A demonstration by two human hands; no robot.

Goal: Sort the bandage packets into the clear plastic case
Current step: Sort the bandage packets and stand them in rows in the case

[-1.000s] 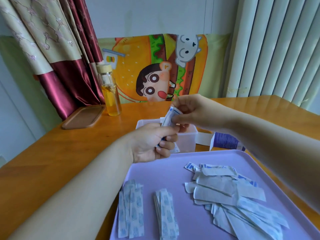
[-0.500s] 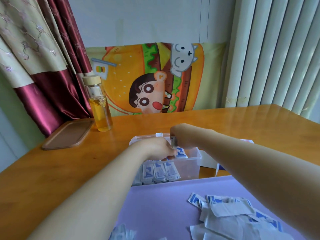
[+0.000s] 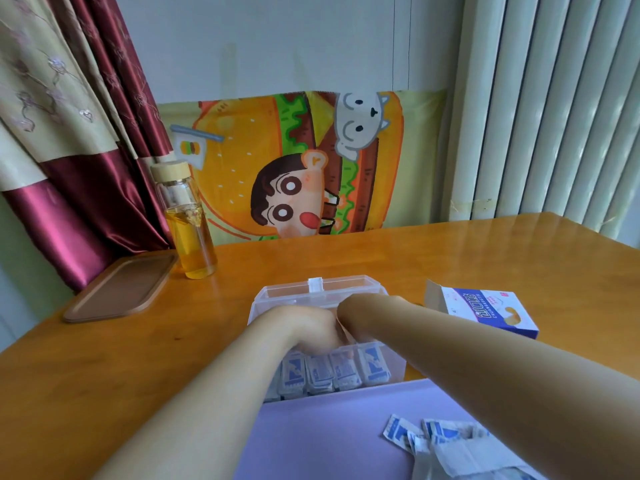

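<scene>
Bandage packets [image 3: 332, 374] stand upright in a row behind the near wall of the clear plastic case [image 3: 349, 285], which sits on the tabletop [image 3: 104, 358] just beyond the purple tray [image 3: 311, 438]. Both hands reach into the case side by side. The left-hand grip [image 3: 308, 329] and the right-hand grip [image 3: 362, 315] meet over the open top, their fingers turned down and out of sight, so it cannot be told whether either grip has closed on a packet.

The step in hand appears to be seating packets in a compartment. Done well, that likely means sliding them in upright, faces matching the row, and easing them against their neighbours without buckling the paper wrappers or tipping those already standing.

Loose packets [image 3: 446, 441] lie heaped at the tray's near right, suggesting much sorting remains. An opened bandage box [image 3: 491, 311] lies just right of the case, close to the right forearm, where a wide swing toward the tray could clip it. A glass bottle [image 3: 188, 230] of amber liquid and a flat brown tray [image 3: 121, 289] stand well off to the left.
</scene>
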